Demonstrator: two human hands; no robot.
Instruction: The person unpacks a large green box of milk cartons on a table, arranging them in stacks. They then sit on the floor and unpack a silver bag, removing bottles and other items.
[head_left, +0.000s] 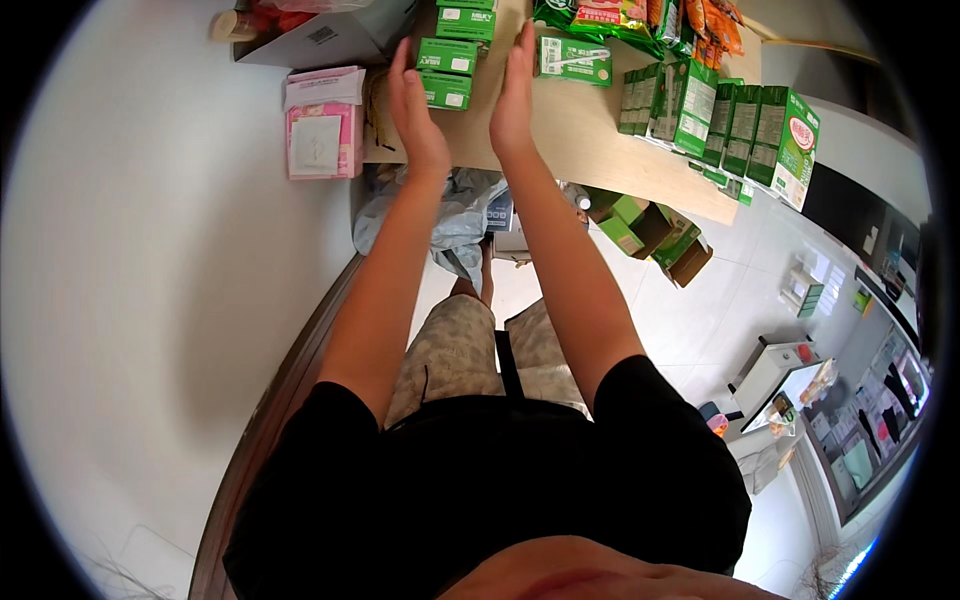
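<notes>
Both my hands reach out over a light wooden table (585, 150), palms facing each other, fingers straight. My left hand (418, 120) is at the left side of a row of small green milk drink cartons (447, 56); whether it touches them I cannot tell. My right hand (514, 97) holds nothing and stands a little right of that row, apart from it. Right of my right hand lies one green carton (574, 61) with a straw on its side. Farther right, several green cartons (694, 105) stand upright in a row, with larger green boxes (784, 142) near the table's edge.
Pink packs (325, 142) and a grey box (315, 41) sit at the left by the wall. Snack bags (615, 15) lie at the back. Below the table are a plastic bag (465, 206) and opened green cardboard boxes (660, 232) on the tiled floor.
</notes>
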